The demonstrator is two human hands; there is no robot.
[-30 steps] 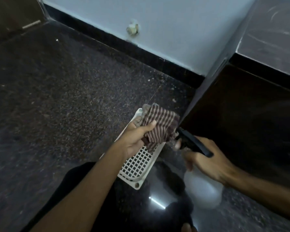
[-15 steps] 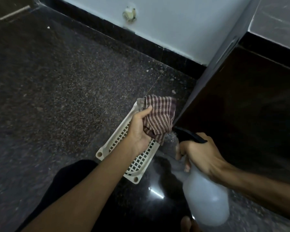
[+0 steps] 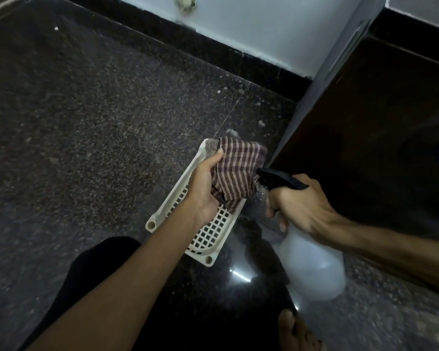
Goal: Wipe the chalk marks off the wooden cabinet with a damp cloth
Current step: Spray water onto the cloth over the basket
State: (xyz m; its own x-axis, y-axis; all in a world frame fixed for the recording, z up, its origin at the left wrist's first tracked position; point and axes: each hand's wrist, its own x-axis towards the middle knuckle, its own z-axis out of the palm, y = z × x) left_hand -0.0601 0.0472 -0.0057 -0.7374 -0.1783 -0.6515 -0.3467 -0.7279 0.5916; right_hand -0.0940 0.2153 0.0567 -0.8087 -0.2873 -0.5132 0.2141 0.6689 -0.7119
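Cloth (image 3: pixel 238 171) in left hand (image 3: pixel 204 188) (bunched).

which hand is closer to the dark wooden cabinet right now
Right. The right hand, gripping the spray bottle, sits beside the cabinet front; the left hand, holding the striped cloth, is farther left over the white tray.

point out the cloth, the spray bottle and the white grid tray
cloth (image 3: pixel 238 171), head view, middle of the striped fabric
spray bottle (image 3: pixel 312 269), head view, translucent body
white grid tray (image 3: pixel 213 231), head view, bare lattice near its lower end
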